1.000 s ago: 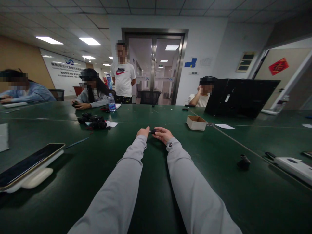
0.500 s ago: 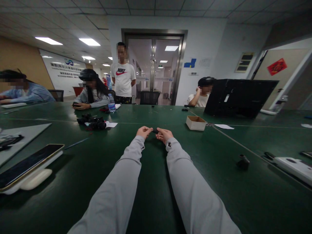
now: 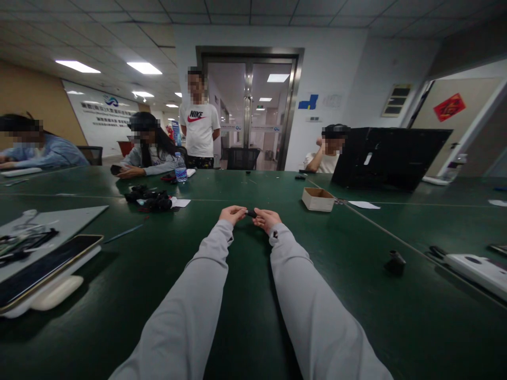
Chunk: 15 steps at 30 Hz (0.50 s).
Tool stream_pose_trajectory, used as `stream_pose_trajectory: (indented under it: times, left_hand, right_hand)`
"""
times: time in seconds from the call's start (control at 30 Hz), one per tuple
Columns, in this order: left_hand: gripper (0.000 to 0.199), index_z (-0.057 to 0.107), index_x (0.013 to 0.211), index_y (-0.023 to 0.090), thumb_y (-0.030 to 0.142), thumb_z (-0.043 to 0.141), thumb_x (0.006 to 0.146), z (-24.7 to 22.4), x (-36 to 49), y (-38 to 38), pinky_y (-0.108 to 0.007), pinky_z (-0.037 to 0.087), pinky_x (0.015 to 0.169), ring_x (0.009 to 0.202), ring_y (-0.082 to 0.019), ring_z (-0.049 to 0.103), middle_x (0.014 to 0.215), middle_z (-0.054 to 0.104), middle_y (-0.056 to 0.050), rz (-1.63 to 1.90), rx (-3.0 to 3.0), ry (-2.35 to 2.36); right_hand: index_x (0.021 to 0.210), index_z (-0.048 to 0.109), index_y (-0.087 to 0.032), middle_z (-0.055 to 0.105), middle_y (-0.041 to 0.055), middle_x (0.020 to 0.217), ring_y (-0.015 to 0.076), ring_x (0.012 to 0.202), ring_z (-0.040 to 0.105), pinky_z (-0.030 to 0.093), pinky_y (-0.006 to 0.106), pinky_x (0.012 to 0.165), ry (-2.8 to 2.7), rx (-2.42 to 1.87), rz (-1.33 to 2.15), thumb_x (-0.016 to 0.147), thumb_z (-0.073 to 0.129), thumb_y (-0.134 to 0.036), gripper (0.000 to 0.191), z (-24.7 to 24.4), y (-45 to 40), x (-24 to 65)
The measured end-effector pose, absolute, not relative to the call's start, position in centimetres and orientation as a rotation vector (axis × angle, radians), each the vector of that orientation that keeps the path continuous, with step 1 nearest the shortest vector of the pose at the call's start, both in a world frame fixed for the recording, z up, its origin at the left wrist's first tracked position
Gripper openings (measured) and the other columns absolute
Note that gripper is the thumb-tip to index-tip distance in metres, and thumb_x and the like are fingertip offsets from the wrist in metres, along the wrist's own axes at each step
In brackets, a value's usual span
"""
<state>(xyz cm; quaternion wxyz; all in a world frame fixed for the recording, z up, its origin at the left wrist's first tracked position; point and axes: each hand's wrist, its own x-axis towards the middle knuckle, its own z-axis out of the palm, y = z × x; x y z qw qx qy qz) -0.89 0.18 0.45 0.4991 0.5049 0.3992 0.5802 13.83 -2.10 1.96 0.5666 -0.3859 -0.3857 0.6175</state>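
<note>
Both arms, in light grey sleeves, reach forward over the green table [image 3: 245, 295]. My right hand [image 3: 266, 219] is closed on a small dark object [image 3: 251, 214], too small to name, near the middle of the view. At the left end of that object my left hand [image 3: 233, 214] pinches with thumb and forefinger; a light bit shows between its fingertips and the dark part. The hands are a short way apart, just above the table top.
An open box [image 3: 318, 200] stands beyond my right hand. Black gear [image 3: 152, 199] and a water bottle [image 3: 181, 169] are at the back left. A phone [image 3: 47, 269] and a grey board [image 3: 85, 216] lie left; a small black part [image 3: 395, 263] sits right.
My left hand has shifted slightly left, and a light bit now shows between it and the dark object. The grey board at the left has moved right, bringing more of its items into view.
</note>
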Motion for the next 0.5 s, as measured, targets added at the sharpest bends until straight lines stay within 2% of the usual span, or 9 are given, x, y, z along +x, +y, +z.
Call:
stream_pose_trajectory:
  times: [0.2, 0.5]
  left_hand:
    - [0.032, 0.060, 0.058, 0.010, 0.040, 0.069, 0.058, 0.1, -1.1, 0.6, -0.019, 0.040, 0.044, 0.042, -0.006, 0.048, 0.050, 0.057, -0.002, 1.328, 1.280, 1.147]
    - [0.037, 0.057, 0.053, 0.010, 0.045, 0.059, 0.066, 1.4, -0.8, -0.6, -0.019, 0.034, 0.038, 0.037, -0.006, 0.043, 0.046, 0.053, -0.002, 1.231, 1.328, 1.445]
  right_hand:
    - [0.069, 0.058, -0.008, 0.059, 0.0060, 0.050, 0.0125, 0.043, 0.057, 0.049, 0.018, 0.039, -0.966, -0.878, 1.423, 0.068, 0.069, -0.009, 0.011, 1.4, -1.8, 13.7]
    - [0.076, 0.062, -0.011, 0.062, 0.0030, 0.059, 0.0109, 0.047, 0.059, 0.051, 0.018, 0.046, -1.012, -0.813, 1.421, 0.066, 0.065, -0.002, 0.014, 1.4, -1.9, 13.7]
